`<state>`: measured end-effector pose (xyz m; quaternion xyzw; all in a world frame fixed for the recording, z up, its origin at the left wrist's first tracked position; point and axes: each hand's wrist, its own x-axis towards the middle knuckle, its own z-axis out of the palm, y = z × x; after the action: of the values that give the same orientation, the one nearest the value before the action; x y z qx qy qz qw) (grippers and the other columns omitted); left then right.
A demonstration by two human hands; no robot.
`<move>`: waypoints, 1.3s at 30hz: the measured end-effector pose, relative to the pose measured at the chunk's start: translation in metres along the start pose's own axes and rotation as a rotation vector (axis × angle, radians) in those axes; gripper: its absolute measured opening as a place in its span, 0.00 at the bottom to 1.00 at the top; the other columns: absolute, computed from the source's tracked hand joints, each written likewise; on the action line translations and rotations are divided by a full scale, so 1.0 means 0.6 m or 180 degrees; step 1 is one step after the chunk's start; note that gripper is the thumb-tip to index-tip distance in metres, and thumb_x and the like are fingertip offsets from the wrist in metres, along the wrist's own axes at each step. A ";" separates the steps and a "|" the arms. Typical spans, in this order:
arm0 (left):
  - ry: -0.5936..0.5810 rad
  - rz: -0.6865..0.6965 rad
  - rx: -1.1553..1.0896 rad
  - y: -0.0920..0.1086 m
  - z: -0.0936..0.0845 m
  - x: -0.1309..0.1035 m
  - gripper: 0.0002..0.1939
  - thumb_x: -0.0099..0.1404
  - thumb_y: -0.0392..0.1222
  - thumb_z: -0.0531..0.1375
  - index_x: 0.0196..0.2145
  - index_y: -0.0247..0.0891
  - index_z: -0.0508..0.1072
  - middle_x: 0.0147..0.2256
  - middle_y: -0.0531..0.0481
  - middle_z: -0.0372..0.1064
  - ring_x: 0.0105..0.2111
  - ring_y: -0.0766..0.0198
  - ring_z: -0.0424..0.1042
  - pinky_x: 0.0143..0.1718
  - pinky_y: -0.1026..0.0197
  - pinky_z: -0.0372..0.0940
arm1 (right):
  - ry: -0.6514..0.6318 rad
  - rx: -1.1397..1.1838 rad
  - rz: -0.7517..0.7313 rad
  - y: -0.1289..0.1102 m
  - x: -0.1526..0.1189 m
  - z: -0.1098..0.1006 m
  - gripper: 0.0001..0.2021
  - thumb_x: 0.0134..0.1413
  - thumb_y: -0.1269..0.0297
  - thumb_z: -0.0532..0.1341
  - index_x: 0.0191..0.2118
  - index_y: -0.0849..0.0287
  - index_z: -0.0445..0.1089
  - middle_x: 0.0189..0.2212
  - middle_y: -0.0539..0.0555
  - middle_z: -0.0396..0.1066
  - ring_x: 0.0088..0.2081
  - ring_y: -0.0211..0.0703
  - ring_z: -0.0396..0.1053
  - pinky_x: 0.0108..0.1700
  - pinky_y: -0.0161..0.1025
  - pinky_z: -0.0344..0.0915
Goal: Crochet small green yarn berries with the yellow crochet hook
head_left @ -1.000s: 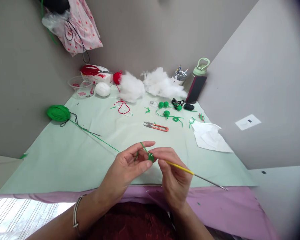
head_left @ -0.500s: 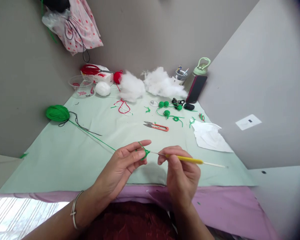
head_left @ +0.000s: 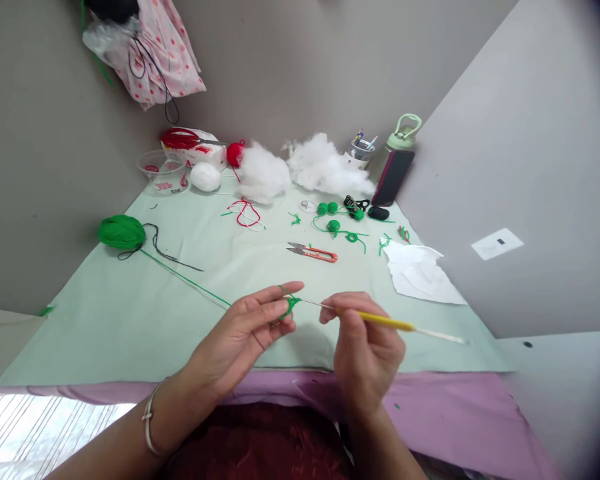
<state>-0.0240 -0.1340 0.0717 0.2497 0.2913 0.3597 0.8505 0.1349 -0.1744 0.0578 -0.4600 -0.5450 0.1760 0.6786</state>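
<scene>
Between the thumb and fingers of my left hand (head_left: 253,323) is pinched a small piece of green crochet (head_left: 291,307), partly hidden by the fingers. A strand of green yarn (head_left: 195,283) crosses my raised index finger and runs back to the green yarn ball (head_left: 122,232) at the left. My right hand (head_left: 367,347) is closed around the yellow handle of a crochet hook (head_left: 387,321). The hook's thin metal shaft points left, and its tip meets the green piece. Beyond the hands lie orange thread snips (head_left: 313,252).
White stuffing (head_left: 325,167), a white yarn ball (head_left: 205,177) and a red yarn ball (head_left: 235,154) stand along the back. Small green crocheted balls (head_left: 333,227) lie right of centre. A phone (head_left: 394,177) leans on a bottle (head_left: 403,137); white paper (head_left: 423,270) lies at the right.
The green yarn ball has rolled slightly right and down. My right hand has shifted slightly right with the hook, whose back end now sits lower and farther right.
</scene>
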 end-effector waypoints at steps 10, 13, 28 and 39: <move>0.0190 0.0588 0.0610 -0.019 0.012 -0.008 0.28 0.62 0.40 0.73 0.59 0.51 0.78 0.36 0.53 0.74 0.42 0.63 0.70 0.52 0.59 0.63 | -0.0296 -0.0684 -0.0855 0.004 -0.020 0.012 0.21 0.63 0.80 0.62 0.54 0.47 0.79 0.48 0.57 0.80 0.46 0.48 0.77 0.44 0.46 0.75; 0.0144 0.0441 0.0571 -0.011 0.011 -0.008 0.24 0.61 0.41 0.73 0.55 0.49 0.81 0.36 0.53 0.72 0.40 0.64 0.69 0.50 0.59 0.62 | -0.0259 0.0006 -0.0192 0.003 -0.014 0.008 0.16 0.66 0.76 0.61 0.48 0.48 0.81 0.43 0.55 0.82 0.44 0.46 0.78 0.42 0.44 0.76; 0.0322 0.0885 0.1293 -0.001 -0.001 -0.014 0.21 0.65 0.42 0.70 0.56 0.51 0.80 0.34 0.54 0.69 0.39 0.64 0.66 0.49 0.60 0.59 | -0.0554 -0.0034 0.0049 -0.011 -0.008 -0.012 0.12 0.73 0.69 0.55 0.49 0.51 0.77 0.39 0.53 0.81 0.36 0.41 0.77 0.40 0.42 0.76; 0.0149 0.0136 0.0065 0.004 0.007 -0.010 0.22 0.61 0.41 0.73 0.54 0.42 0.82 0.30 0.57 0.64 0.27 0.73 0.57 0.42 0.62 0.67 | -0.0272 0.0049 -0.0239 -0.004 -0.008 0.000 0.13 0.71 0.70 0.57 0.48 0.50 0.79 0.35 0.53 0.76 0.34 0.42 0.73 0.36 0.42 0.72</move>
<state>-0.0258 -0.1380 0.0779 0.2561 0.3095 0.3805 0.8330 0.1324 -0.1790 0.0572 -0.4261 -0.5889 0.1740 0.6643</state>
